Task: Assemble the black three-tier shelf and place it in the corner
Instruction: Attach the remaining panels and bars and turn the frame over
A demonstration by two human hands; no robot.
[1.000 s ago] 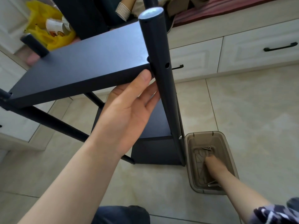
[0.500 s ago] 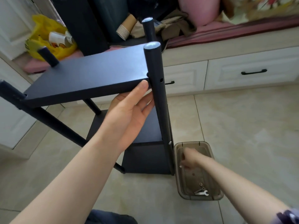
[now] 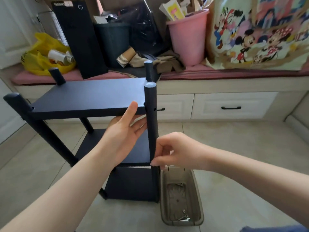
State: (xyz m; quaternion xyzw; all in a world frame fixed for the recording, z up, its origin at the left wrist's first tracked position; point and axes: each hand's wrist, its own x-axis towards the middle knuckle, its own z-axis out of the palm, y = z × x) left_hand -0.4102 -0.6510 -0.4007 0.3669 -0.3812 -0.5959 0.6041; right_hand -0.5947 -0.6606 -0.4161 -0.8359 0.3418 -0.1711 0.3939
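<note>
The black three-tier shelf (image 3: 93, 96) stands upright on the tiled floor in front of me, with its boards between four round posts. My left hand (image 3: 123, 136) reaches under the top board near the front right post (image 3: 151, 101); the thumb lies on the board's front edge and the straight fingers support it from below. My right hand (image 3: 175, 151) is at the same post, level with the middle board (image 3: 138, 153). Its curled fingertips pinch something small against the post, which I cannot make out.
A brown plastic tray (image 3: 199, 206) with a few small metal parts sits on the floor right of the shelf's foot. Behind is a window seat with white drawers (image 3: 234, 106), a pink bucket (image 3: 187, 39), a yellow bag (image 3: 45, 54) and a black panel (image 3: 78, 39).
My right hand has left the tray and risen to the front right post at the middle board. The view has tilted up; my left hand stays under the top board.
</note>
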